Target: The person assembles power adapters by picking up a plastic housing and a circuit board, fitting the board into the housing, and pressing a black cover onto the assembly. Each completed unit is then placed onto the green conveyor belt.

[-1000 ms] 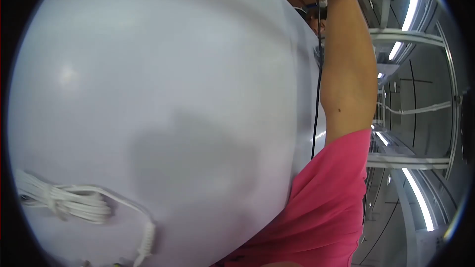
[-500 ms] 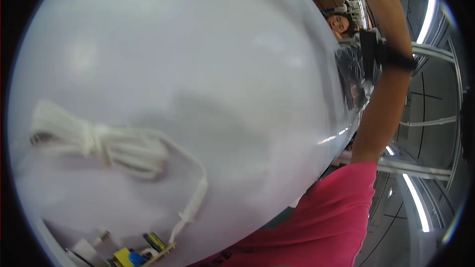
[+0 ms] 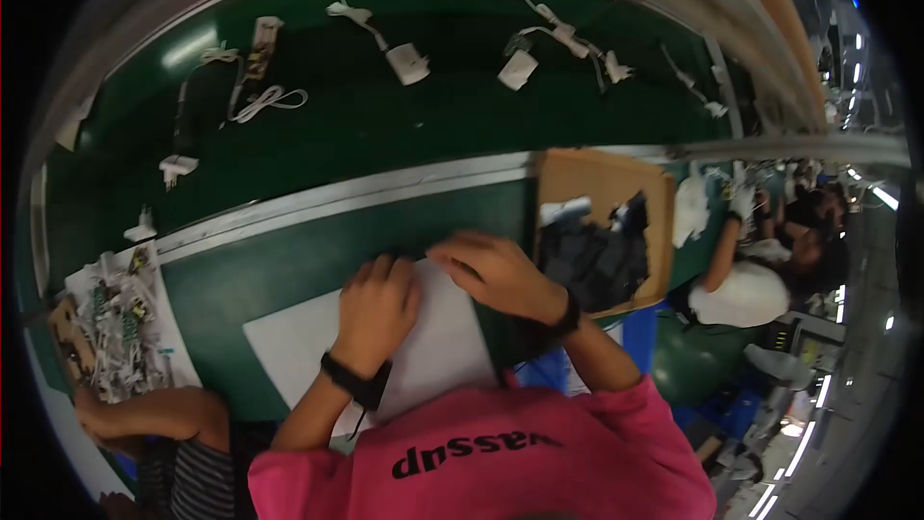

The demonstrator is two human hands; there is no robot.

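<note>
A box [image 3: 662, 246] of black parts [image 3: 592, 265] stands near the right hand [image 3: 496, 274]; a heap of parts [image 3: 115, 327] lies well left, and corded chargers [image 3: 408, 65] beyond the rail [image 3: 385, 195]. The white sheet [image 3: 298, 337] lies on the green table [image 3: 221, 279] beneath the left hand [image 3: 378, 313], far edge slanting away rightward. Shirt [image 3: 539, 438] and left forearm [image 3: 306, 419] hide its near end, leaving its long axis unclear. Fingertips blur; I cannot tell whether either grip holds anything.
</note>
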